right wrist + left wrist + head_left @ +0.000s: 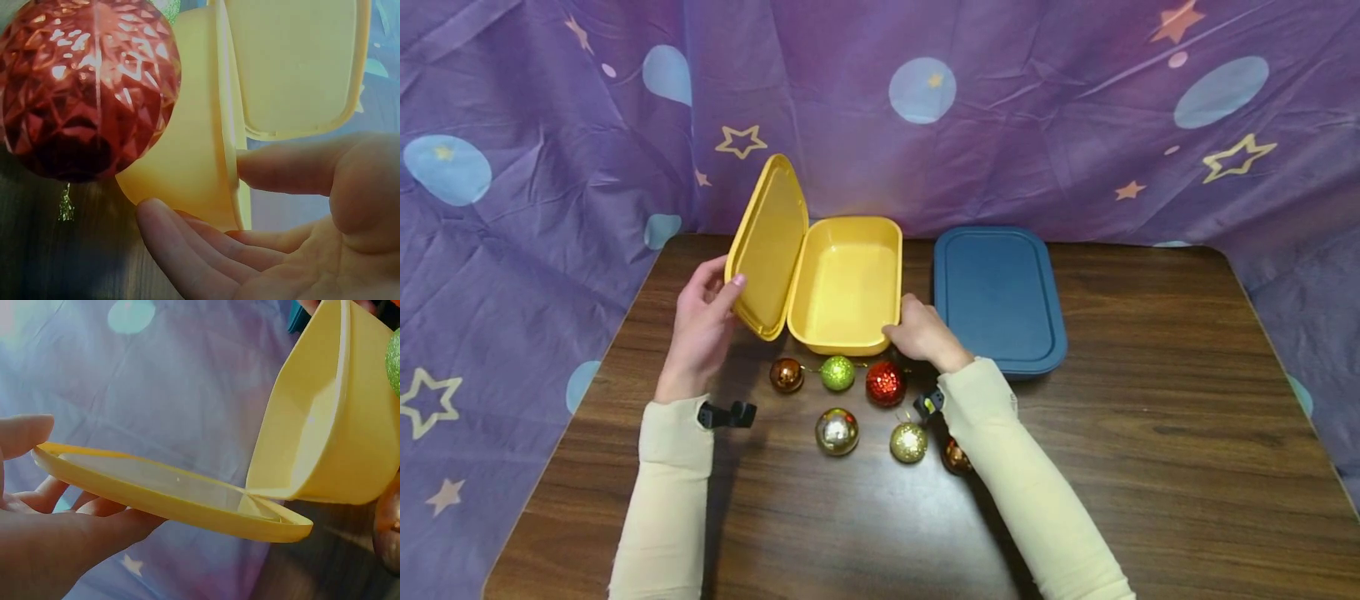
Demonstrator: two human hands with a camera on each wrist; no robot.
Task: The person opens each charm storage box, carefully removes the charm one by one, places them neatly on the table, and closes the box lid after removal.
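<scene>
My left hand [698, 329] grips the outer edge of a yellow lid [769, 250], thumb on its inner face and fingers behind. The lid stands tilted up along the left side of a yellow plastic container [847, 287], whose inside is bare. At the container's front right corner, my right hand [923, 335] pinches the rim, thumb on the inner side and fingers around the outside wall, as the right wrist view shows. Just in front of that corner lies a red faceted Christmas ball [886, 384]. A green glittery ball [837, 372] and a brown ball [787, 375] sit left of it.
A blue lidded container [1000, 300] stands to the right. Nearer on the wooden table [1180, 433] lie a shiny gold ball [837, 431], a glittery gold ball [908, 442] and a copper ball [956, 457], partly hidden by my right sleeve. A purple patterned cloth [1022, 167] hangs behind.
</scene>
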